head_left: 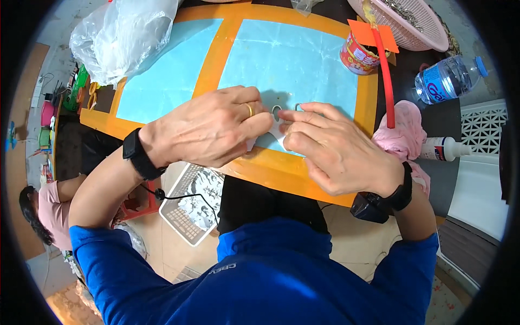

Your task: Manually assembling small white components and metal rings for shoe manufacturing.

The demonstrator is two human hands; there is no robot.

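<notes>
Over the light blue table covering [303, 57], both of my hands work close together near the table's front edge. My left hand [216, 127] is closed, its fingertips mostly hidden under the knuckles, with a bit of white showing below. My right hand [336, 143] pinches with bent fingers at a small white piece [278, 131], which lies between the two hands. A small metal loop [276, 111] rises at the top of that piece, beside the right fingertips. Just beyond the right index finger lies another small metal loop [297, 106]. The exact kind of the white piece is hidden by my fingers.
Clear plastic bags [124, 40] lie far left. A red tin [357, 54], red stick [385, 81], pink basket [422, 40], water bottle [447, 81], pink cloth [402, 130] and white bottle [441, 149] stand right. Below sits a white basket [187, 233]; another person [54, 208] is left.
</notes>
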